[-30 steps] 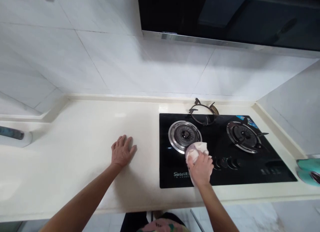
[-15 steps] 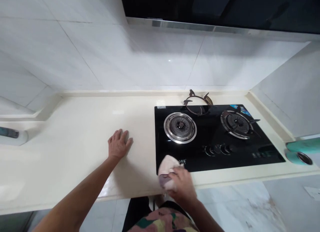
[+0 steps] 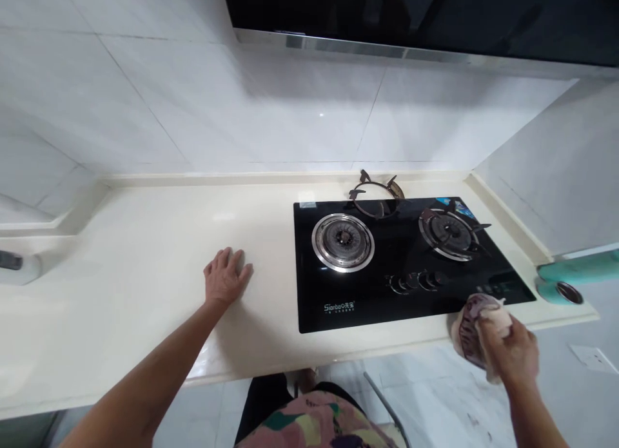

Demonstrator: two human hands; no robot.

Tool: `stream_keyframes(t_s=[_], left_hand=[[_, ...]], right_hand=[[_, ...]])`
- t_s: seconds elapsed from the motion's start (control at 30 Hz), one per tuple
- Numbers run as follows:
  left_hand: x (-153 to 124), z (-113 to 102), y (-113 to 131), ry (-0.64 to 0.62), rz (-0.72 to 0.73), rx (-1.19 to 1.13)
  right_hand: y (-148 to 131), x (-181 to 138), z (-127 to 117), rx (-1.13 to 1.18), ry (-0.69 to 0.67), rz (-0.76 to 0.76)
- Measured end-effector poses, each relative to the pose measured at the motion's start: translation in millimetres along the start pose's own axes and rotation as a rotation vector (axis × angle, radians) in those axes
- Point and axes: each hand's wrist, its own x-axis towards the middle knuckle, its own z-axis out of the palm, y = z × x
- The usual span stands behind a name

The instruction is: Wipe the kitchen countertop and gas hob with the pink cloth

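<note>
My right hand (image 3: 513,354) grips a bunched pale cloth (image 3: 474,332) with a purplish pattern, at the front edge of the counter near the right front corner of the black gas stove (image 3: 372,309). Part of the cloth hangs past the edge. Flat on the cream countertop (image 3: 159,242), left of the stove, rests my left hand (image 3: 226,277), fingers spread and holding nothing. The left burner (image 3: 343,242) is bare, while the right burner (image 3: 449,234) carries its pan support.
A loose pan support (image 3: 376,209) lies at the stove's back edge by the wall. Green cylinders, one an open can (image 3: 561,292), stand at the far right. A range hood (image 3: 411,51) overhangs the stove. A white bottle-like item (image 3: 24,271) lies far left.
My right hand has carried the cloth rightward along the counter's front edge, from the stove's left front corner to its right one. My left hand stays on the counter.
</note>
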Motion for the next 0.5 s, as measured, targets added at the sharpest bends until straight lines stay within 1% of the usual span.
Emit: stream_keyframes(t_s=[0.07, 0.1, 0.17, 0.23, 0.33, 0.4, 0.5], left_hand=[[0, 0, -1, 0.002, -0.003, 0.013], [0, 1, -1, 0.003, -0.002, 0.017], [0, 1, -1, 0.011, 0.002, 0.014], [1, 2, -2, 0.018, 0.008, 0.006], [2, 4, -2, 0.033, 0.01, -0.001], [2, 5, -3, 0.036, 0.012, -0.003], [2, 5, -3, 0.035, 0.016, 0.004]], right_hand=[[-17, 17, 8, 0.042, -0.017, 0.058], [-27, 19, 15, 0.059, -0.023, 0.068], [-47, 10, 31, 0.078, -0.021, 0.042], [-64, -15, 46, 0.092, -0.02, -0.017], [-89, -73, 60, 0.173, -0.044, -0.177], [-107, -114, 65, 0.271, -0.077, -0.346], [-136, -164, 69, 0.414, -0.211, -0.609]])
